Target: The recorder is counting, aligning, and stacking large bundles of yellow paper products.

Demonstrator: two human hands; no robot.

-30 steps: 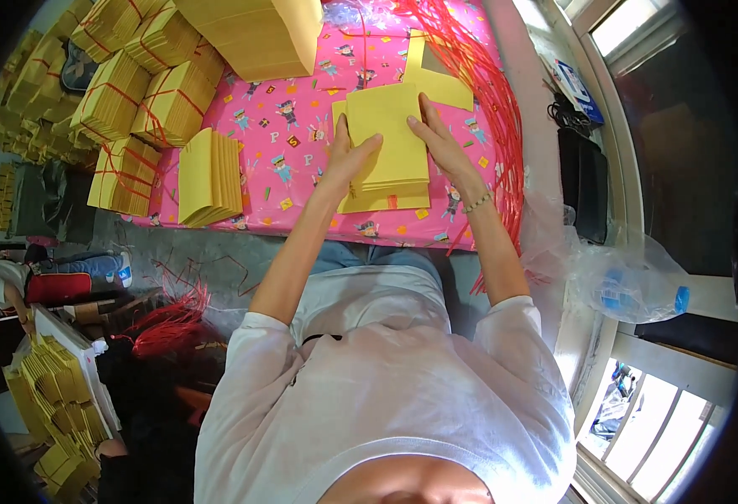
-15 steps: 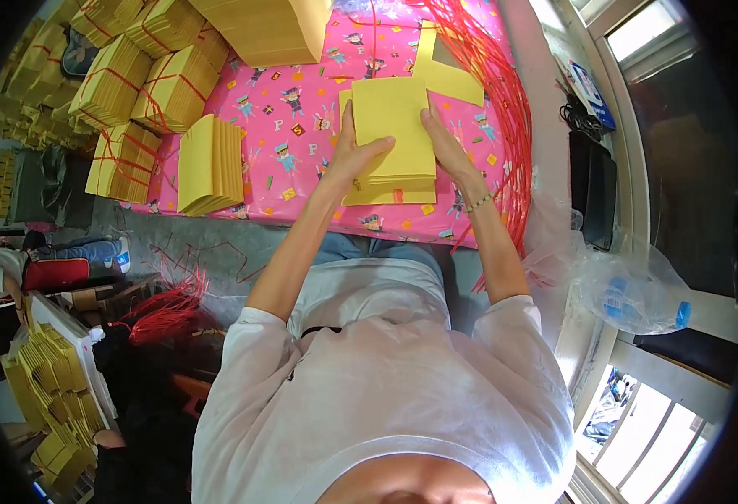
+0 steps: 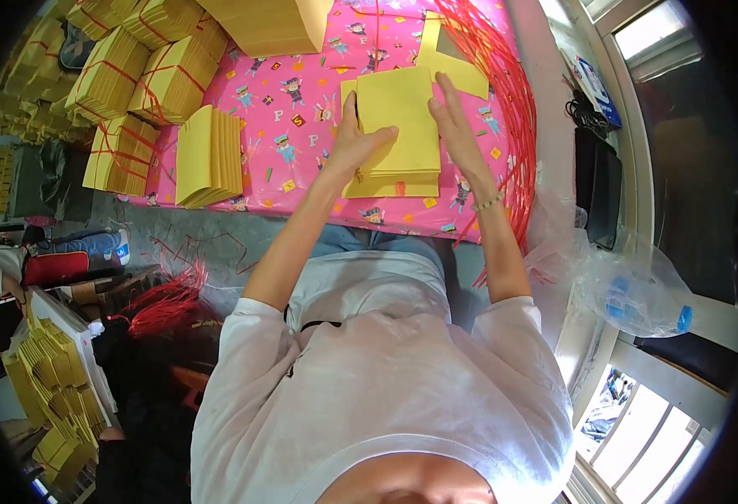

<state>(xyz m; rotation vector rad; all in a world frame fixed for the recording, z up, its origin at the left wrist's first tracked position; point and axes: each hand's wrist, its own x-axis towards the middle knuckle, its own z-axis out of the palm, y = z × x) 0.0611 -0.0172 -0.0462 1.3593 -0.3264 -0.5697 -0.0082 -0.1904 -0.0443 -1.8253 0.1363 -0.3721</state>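
Observation:
A stack of yellow paper envelopes (image 3: 404, 109) lies in front of me on a table with a pink patterned cover (image 3: 285, 181). Its upper part is a little out of line with the lower layers. My left hand (image 3: 357, 149) grips the stack's left side, with the thumb across the top and the fingers along the edge. On the other side my right hand (image 3: 463, 139) is open, its fingers stretched out flat along the right edge; whether the palm touches cannot be made out. Loose yellow sheets (image 3: 457, 74) lie just beyond the stack.
To the left stand an untied stack of envelopes (image 3: 208, 160) and several bundles (image 3: 117, 155) tied with red string. A large yellow block (image 3: 272, 25) stands at the back. Red strands (image 3: 516, 126) hang along the right table edge. A clear plastic bag (image 3: 638, 286) lies by the window.
My right hand has lifted its fingers off the stack's edge and straightened them. The left hand keeps its place. The view has shifted slightly.

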